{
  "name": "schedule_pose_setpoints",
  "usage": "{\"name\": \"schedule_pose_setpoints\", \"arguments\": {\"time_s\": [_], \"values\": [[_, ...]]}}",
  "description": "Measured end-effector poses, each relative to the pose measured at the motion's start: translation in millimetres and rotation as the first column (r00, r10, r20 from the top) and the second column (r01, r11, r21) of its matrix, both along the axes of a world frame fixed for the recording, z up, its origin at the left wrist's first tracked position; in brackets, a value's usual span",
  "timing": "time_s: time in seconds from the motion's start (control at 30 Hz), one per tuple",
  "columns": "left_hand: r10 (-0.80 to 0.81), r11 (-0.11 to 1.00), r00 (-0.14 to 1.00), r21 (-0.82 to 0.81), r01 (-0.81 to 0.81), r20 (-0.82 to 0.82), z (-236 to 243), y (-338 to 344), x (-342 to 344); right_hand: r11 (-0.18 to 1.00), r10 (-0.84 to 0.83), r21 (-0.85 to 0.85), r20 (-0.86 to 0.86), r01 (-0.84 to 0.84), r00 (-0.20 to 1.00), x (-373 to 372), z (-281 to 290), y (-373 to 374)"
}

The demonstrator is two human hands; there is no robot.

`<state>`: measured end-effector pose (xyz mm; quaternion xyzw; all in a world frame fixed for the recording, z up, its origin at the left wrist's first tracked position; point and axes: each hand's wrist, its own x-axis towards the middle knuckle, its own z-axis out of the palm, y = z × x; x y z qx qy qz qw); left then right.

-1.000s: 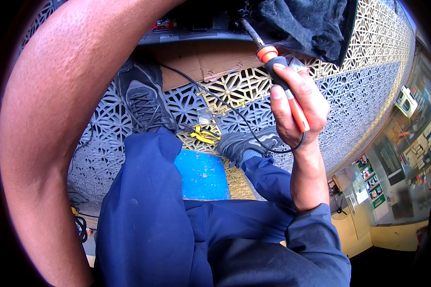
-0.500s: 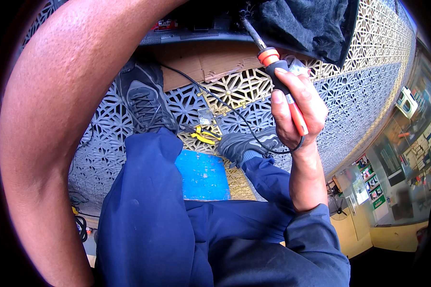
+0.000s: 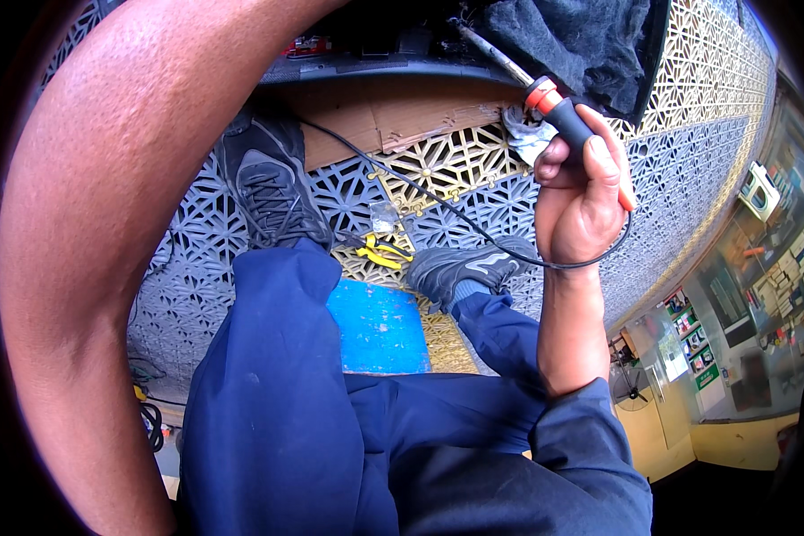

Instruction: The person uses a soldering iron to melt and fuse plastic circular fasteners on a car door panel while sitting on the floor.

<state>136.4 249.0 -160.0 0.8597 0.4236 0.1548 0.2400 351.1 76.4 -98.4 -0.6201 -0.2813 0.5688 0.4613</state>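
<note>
One right hand [image 3: 585, 192], palm our way, curls fingers round the orange-and-black soldering iron [image 3: 563, 119] near fuzzy dark cloth [image 3: 572, 45]. Our bare left arm [image 3: 107, 205] blocks one side; left hand's fingers, we can't tell. Yellow-handled pliers [image 3: 380, 252] lie below.

Two shoes [image 3: 272, 192] show at ten and three o'clock, one soldering iron [image 3: 549, 103] between one and two, one central pair of pliers [image 3: 380, 260], one blue board [image 3: 381, 328] between six and seven, one fan [image 3: 632, 394] at four.

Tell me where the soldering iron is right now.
In the head view, the soldering iron is right of centre near the top, held in the right hand, its metal tip beside the dark cloth.
</note>
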Motion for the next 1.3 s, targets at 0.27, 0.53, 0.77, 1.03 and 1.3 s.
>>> {"name": "schedule_pose_setpoints", "arguments": {"time_s": [0.27,0.53,0.77,1.03,1.3], "values": [[0.0,0.999,1.0,0.033,-0.001,0.022,-1.1,-1.9,-1.1,0.997,-0.073,-0.033,-0.108,0.07,0.991,5.8,-7.1,-3.1],[0.004,1.0,1.0,0.022,-0.004,-0.007,-7.1,2.3,2.2,0.979,-0.197,-0.12,-0.324,0.167,0.925,16.6,-26.9,-5.9],[-0.002,1.0,1.0,0.021,0.002,-0.002,-8.7,3.3,3.3,0.948,-0.305,-0.219,-0.433,0.229,0.848,19.9,-45.2,-9.1],[-0.004,1.0,1.0,0.023,0.004,-0.006,-8.2,3.3,3.2,0.932,-0.355,-0.259,-0.505,0.254,0.787,17.3,-54.7,-17.8],[-0.006,0.999,1.0,0.046,0.007,-0.007,-9.7,3.6,3.4,0.924,-0.379,-0.256,-0.51,0.284,0.772,10.7,-52.9,-20.2]]}}
